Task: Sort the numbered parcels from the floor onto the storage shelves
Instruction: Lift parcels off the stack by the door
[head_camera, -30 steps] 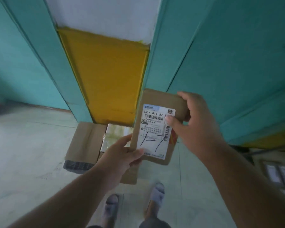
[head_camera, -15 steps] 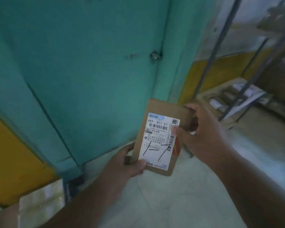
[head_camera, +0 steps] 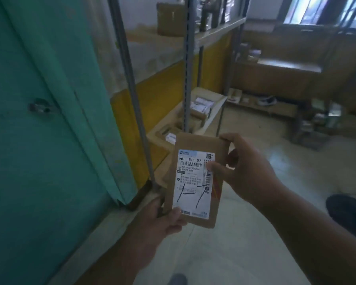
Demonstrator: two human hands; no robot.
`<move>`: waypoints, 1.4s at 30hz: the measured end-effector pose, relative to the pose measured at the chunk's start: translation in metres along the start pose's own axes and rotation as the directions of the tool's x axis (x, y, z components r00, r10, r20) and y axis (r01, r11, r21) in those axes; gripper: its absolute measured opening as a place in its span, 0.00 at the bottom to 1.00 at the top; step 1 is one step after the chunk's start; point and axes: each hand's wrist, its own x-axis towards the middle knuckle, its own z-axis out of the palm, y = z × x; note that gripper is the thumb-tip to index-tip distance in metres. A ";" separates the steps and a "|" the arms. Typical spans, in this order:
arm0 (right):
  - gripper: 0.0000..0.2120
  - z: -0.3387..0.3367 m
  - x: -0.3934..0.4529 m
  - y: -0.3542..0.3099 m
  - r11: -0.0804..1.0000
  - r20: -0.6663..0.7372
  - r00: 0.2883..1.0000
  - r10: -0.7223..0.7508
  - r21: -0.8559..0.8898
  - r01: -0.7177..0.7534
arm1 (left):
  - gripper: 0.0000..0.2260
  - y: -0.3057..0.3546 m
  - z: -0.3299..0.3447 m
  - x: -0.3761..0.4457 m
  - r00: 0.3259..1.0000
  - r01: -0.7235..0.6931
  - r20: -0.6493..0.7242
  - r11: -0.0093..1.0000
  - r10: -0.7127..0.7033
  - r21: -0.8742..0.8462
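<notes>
I hold a small flat brown parcel (head_camera: 201, 145) upright in front of me with both hands. Its white shipping label (head_camera: 193, 184) carries the handwritten mark "1-7". My left hand (head_camera: 169, 221) grips the bottom left corner, thumb on the label's lower edge. My right hand (head_camera: 249, 171) holds the upper right edge, thumb pressed on the label's right side. Behind the parcel stands a metal storage shelf (head_camera: 186, 64) with several parcels (head_camera: 200, 104) on its low board and a brown box (head_camera: 170, 18) on an upper board.
A teal door (head_camera: 39, 120) with a latch (head_camera: 40, 106) fills the left. A wall with a yellow lower band runs behind the shelf. Wooden furniture (head_camera: 286, 77) and low clutter line the far side. A dark object (head_camera: 349, 214) lies on the pale floor at right.
My view has swung right, from the yellow wall and floor boxes, past the teal door, to the shelves. Both hands keep the same hold on the parcel.
</notes>
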 end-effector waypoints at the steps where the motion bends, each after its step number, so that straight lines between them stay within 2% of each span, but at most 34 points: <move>1: 0.26 -0.007 0.016 0.017 1.000 -0.044 0.999 0.026 -0.015 -0.027 | 0.15 0.005 0.009 0.032 0.999 0.009 0.038 1.000 -0.009 -0.001; 7: 0.28 -0.092 0.078 0.112 0.963 -0.273 0.937 0.217 -0.097 -0.252 | 0.23 0.043 0.113 0.174 0.956 0.072 0.279 0.995 -0.090 0.072; 12: 0.26 -0.153 0.105 0.221 0.905 -0.439 0.815 0.379 -0.007 -0.425 | 0.24 0.057 0.220 0.277 0.883 0.018 0.454 0.974 -0.121 0.225; 15: 0.26 -0.183 0.135 0.290 0.885 -0.483 0.765 0.426 0.047 -0.464 | 0.27 0.066 0.279 0.344 0.867 -0.043 0.489 0.966 -0.091 0.256; 17: 0.26 -0.202 0.174 0.326 0.884 -0.465 0.770 0.437 0.063 -0.463 | 0.28 0.073 0.307 0.385 0.884 -0.046 0.460 0.963 -0.083 0.264; 19: 0.26 -0.218 0.217 0.346 0.894 -0.406 0.808 0.427 0.058 -0.443 | 0.27 0.083 0.324 0.416 0.906 -0.011 0.414 0.971 -0.093 0.241; 24: 0.28 -0.249 0.349 0.369 0.953 -0.263 0.924 0.277 -0.047 -0.299 | 0.25 0.120 0.338 0.489 0.960 0.077 0.261 0.990 -0.106 0.118; 28: 0.28 -0.233 0.464 0.393 0.982 -0.136 0.978 0.158 -0.079 -0.170 | 0.23 0.136 0.335 0.559 0.989 0.104 0.101 0.994 -0.108 0.045; 32: 0.29 -0.206 0.570 0.416 0.990 -0.069 0.988 0.136 -0.026 -0.139 | 0.21 0.163 0.322 0.641 0.997 0.077 0.016 0.995 -0.078 0.059; 37: 0.33 -0.208 0.676 0.437 0.992 0.017 0.996 0.093 -0.091 -0.091 | 0.20 0.201 0.328 0.725 0.994 0.098 -0.040 0.995 -0.098 0.009; 42: 0.35 -0.200 0.776 0.460 0.992 0.114 0.993 0.028 -0.124 -0.014 | 0.18 0.212 0.338 0.794 0.984 0.040 -0.175 0.998 -0.031 0.050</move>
